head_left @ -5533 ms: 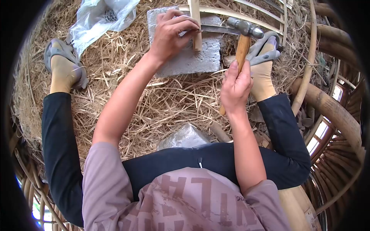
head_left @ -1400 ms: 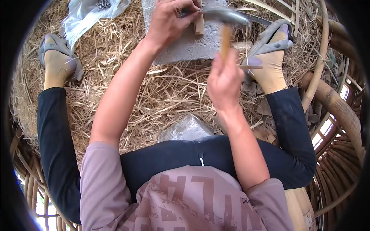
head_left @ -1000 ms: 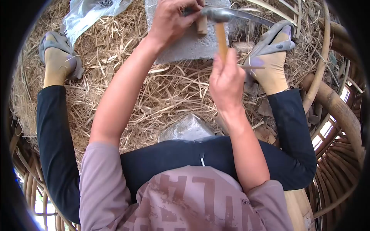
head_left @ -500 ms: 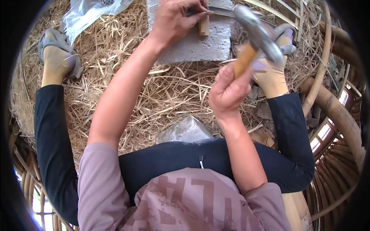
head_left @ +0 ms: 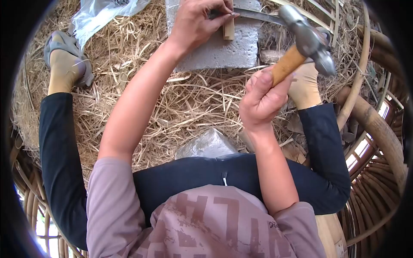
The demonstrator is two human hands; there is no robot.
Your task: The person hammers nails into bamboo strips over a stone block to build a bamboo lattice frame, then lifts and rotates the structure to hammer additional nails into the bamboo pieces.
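Note:
My right hand [head_left: 264,99] is closed round the wooden handle of a ball-peen hammer [head_left: 307,38], its metal head raised to the right of the grey block. At the top, my left hand [head_left: 198,21] is closed in a pinch beside a thin wooden strip [head_left: 228,30] on the concrete block [head_left: 217,56]. Something small between its fingertips cannot be made out. A dark, flat band [head_left: 258,16] crosses the wooden strip at those fingertips and runs right, passing behind the hammer head.
A clear plastic bag [head_left: 101,17] with small metal pieces lies at the upper left. Wood shavings [head_left: 193,103] cover the ground. A silvery block [head_left: 206,145] sits between my legs. Curved bamboo poles [head_left: 378,124] stand at the right; my sandalled feet flank the concrete block.
The hammer has swung up and right, away from the wooden strip and my left hand, and its head is now sharp. My left hand keeps its pinch at the strip.

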